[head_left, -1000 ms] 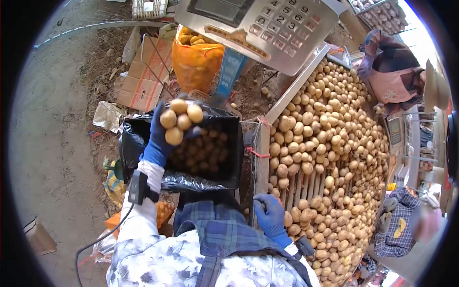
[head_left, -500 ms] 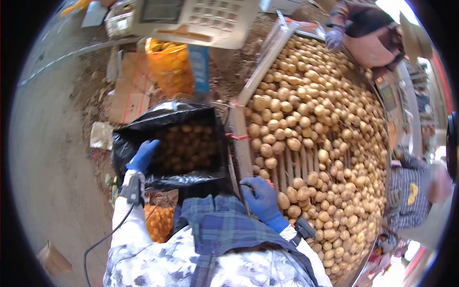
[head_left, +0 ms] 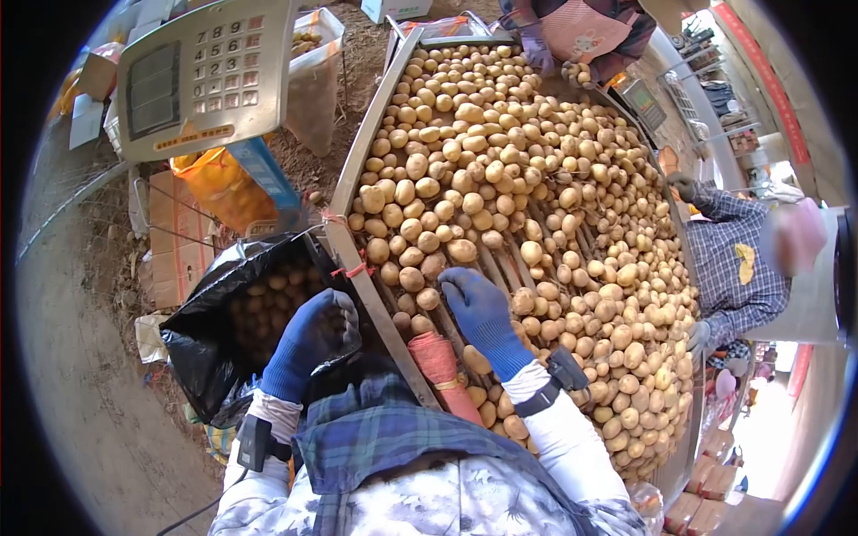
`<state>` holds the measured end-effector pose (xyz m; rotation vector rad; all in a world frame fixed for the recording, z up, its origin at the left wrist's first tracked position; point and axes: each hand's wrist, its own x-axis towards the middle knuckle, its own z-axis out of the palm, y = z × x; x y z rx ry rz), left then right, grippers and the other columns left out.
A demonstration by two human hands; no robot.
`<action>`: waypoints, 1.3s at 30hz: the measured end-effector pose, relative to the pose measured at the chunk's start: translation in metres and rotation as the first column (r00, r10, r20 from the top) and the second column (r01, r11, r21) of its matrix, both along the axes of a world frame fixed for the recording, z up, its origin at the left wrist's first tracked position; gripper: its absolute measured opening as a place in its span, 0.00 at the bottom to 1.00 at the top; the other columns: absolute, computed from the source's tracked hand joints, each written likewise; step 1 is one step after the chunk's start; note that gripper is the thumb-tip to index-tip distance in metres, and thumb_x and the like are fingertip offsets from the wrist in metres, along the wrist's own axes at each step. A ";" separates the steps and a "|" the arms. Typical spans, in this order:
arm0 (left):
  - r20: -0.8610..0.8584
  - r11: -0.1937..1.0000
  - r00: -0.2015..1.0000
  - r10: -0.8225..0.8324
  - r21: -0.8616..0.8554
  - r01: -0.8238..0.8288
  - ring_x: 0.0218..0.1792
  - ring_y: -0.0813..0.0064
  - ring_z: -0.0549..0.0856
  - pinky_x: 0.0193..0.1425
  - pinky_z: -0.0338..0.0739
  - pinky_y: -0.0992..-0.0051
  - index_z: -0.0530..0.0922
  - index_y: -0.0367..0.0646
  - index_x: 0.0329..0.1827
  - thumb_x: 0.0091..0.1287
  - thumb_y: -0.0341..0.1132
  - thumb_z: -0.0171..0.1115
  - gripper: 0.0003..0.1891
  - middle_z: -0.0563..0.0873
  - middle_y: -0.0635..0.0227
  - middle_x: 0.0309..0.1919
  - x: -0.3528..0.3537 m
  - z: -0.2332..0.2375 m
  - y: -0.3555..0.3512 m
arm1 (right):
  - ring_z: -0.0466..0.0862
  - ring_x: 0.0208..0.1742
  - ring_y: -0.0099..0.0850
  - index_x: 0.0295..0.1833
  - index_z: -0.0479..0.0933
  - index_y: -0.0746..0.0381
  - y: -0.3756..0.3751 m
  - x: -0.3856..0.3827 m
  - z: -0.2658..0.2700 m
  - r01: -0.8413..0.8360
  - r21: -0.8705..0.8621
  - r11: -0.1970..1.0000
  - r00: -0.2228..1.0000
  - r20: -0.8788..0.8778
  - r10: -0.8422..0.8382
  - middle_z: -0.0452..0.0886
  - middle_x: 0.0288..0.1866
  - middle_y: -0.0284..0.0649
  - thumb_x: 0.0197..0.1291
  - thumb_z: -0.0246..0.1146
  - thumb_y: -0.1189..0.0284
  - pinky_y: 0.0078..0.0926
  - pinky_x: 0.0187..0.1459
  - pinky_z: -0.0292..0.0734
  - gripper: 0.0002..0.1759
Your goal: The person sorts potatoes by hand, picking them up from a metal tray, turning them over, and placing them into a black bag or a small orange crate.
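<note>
Blue-gloved, the right hand (head_left: 481, 313) lies palm-down on the slatted sorting bench (head_left: 365, 147), with its fingers curved onto the near edge of the potatoes (head_left: 465, 152). The palm is hidden, so it cannot be told whether a potato is enclosed. The heap extends ahead and to the right of this hand. The bench's long axis runs away from the person, tilted slightly right. The right forearm is extended along that axis with the wrist level. The left hand (head_left: 311, 338) is also gloved. It hangs knuckles-up over the mouth of the black bag (head_left: 192, 357), which sits on the left, outside the bench edge. Its fingers are loosely cupped and its contents cannot be told. The right hand is therefore the nearer one to the heap. The bagged potatoes (head_left: 268, 295) lie directly under the left hand.
</note>
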<state>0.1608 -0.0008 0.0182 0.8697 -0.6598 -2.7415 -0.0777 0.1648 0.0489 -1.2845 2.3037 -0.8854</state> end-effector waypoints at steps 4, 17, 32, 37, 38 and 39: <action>0.034 1.000 0.999 0.008 0.024 -0.008 0.35 0.72 0.81 0.39 0.75 0.72 0.79 0.44 0.42 0.79 0.48 0.50 0.17 0.83 0.66 0.33 -0.008 0.006 0.005 | 0.85 0.49 0.44 0.64 0.76 0.49 -0.010 -0.016 -0.019 -0.025 0.063 0.998 0.971 -0.237 0.039 0.83 0.50 0.42 0.65 0.64 0.69 0.42 0.49 0.82 0.22; -0.062 0.995 0.993 -0.096 -0.005 0.096 0.57 0.61 0.82 0.62 0.80 0.59 0.65 0.44 0.74 0.77 0.47 0.56 0.28 0.78 0.58 0.59 -0.061 0.048 0.034 | 0.84 0.52 0.50 0.60 0.75 0.58 0.005 0.022 0.023 0.013 -0.045 0.999 0.955 0.296 0.000 0.82 0.51 0.49 0.68 0.66 0.57 0.43 0.51 0.80 0.22; -0.187 0.978 0.964 -0.189 0.050 0.201 0.52 0.68 0.81 0.55 0.79 0.65 0.76 0.47 0.56 0.78 0.46 0.57 0.14 0.80 0.66 0.50 -0.103 0.013 0.061 | 0.83 0.52 0.51 0.61 0.71 0.58 -0.021 -0.028 -0.023 0.283 0.077 0.956 0.959 -0.026 -0.282 0.79 0.51 0.50 0.65 0.65 0.67 0.46 0.51 0.80 0.21; -0.138 0.948 0.975 -0.173 0.245 0.203 0.55 0.61 0.82 0.60 0.79 0.53 0.70 0.49 0.67 0.73 0.58 0.60 0.29 0.81 0.64 0.53 -0.115 0.024 0.067 | 0.84 0.48 0.49 0.57 0.76 0.59 0.018 0.003 0.043 0.264 -0.056 0.963 0.929 0.285 -0.238 0.82 0.49 0.47 0.65 0.68 0.60 0.45 0.50 0.80 0.21; -0.167 0.957 0.975 -0.145 0.229 0.181 0.54 0.61 0.82 0.59 0.79 0.52 0.72 0.49 0.66 0.72 0.58 0.62 0.29 0.81 0.63 0.53 -0.119 0.033 0.069 | 0.84 0.48 0.48 0.57 0.76 0.59 0.026 0.002 0.047 0.180 -0.114 0.977 0.966 0.207 -0.154 0.83 0.47 0.47 0.65 0.68 0.60 0.43 0.50 0.80 0.21; -0.167 0.956 0.975 -0.149 0.229 0.186 0.54 0.61 0.82 0.59 0.79 0.52 0.72 0.49 0.66 0.72 0.58 0.62 0.29 0.81 0.63 0.53 -0.118 0.025 0.067 | 0.84 0.48 0.47 0.58 0.77 0.58 0.035 0.001 0.051 0.087 -0.163 0.983 0.990 0.122 -0.068 0.84 0.46 0.47 0.65 0.67 0.60 0.42 0.51 0.80 0.21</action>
